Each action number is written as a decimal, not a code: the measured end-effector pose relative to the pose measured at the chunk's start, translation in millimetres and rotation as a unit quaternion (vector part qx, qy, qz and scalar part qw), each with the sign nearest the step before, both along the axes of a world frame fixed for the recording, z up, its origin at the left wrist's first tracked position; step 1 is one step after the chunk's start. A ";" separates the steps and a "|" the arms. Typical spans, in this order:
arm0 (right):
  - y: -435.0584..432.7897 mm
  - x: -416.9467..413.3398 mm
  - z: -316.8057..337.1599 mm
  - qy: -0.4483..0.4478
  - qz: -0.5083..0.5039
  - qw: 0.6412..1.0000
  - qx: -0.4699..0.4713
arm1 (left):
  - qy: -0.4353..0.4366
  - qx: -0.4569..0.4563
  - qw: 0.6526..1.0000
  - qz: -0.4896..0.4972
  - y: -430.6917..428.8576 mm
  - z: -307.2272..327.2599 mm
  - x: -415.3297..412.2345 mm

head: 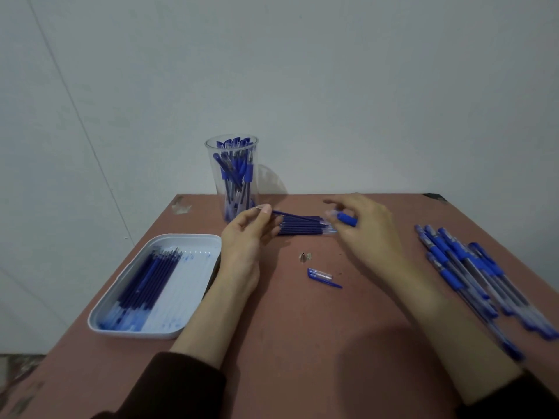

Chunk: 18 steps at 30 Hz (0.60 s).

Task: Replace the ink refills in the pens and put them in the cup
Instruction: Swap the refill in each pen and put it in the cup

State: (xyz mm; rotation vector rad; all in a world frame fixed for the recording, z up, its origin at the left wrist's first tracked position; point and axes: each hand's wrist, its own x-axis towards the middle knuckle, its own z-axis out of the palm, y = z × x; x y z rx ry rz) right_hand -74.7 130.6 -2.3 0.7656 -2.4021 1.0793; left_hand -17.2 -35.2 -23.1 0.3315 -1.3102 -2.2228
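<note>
Refill (298,216) is getting pinched at its left end by the left hand (248,237), hovering over the refill pile (305,228) mid-desk. Right hand (363,228) is gripping the pen barrel (344,219) just right of it, cup (234,176) sitting far behind.

open middle, crowded edges
bare tabletop (287,343) lies open between the forearms; tray (127,323) blocks the left, pens (472,273) the right, cup (233,176) and refills (302,228) the far side; a cap (320,275) and tip (304,257) lie mid-way.
</note>
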 end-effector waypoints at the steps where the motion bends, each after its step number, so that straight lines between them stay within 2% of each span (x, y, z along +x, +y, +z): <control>1: -4.5 2.7 -2.1 0.010 0.031 0.999 0.009 | -0.003 -0.012 1.000 -0.013 1.5 -1.2 -0.5; 3: -12.0 3.9 -8.7 0.026 0.059 0.997 0.035 | -0.004 -0.024 0.999 -0.038 3.5 -2.0 0.0; 6: -17.9 0.1 -14.1 0.039 0.033 0.997 0.065 | -0.008 -0.026 0.999 -0.046 5.5 -0.7 0.6; 8: -19.5 -2.9 -15.5 0.031 0.014 0.994 0.106 | -0.021 -0.078 0.997 0.008 4.7 -1.2 -0.7; 10: -21.3 -6.9 -17.6 0.013 0.006 0.988 0.151 | -0.033 -0.170 0.981 0.081 1.6 -2.5 -2.6; 12: -24.4 -9.9 -20.6 -0.001 0.008 0.983 0.181 | -0.031 -0.211 0.970 0.118 0.8 -1.9 -1.0; 18: -32.1 -12.7 -22.9 -0.005 0.019 0.978 0.205 | -0.029 -0.194 0.974 0.117 4.3 0.9 3.4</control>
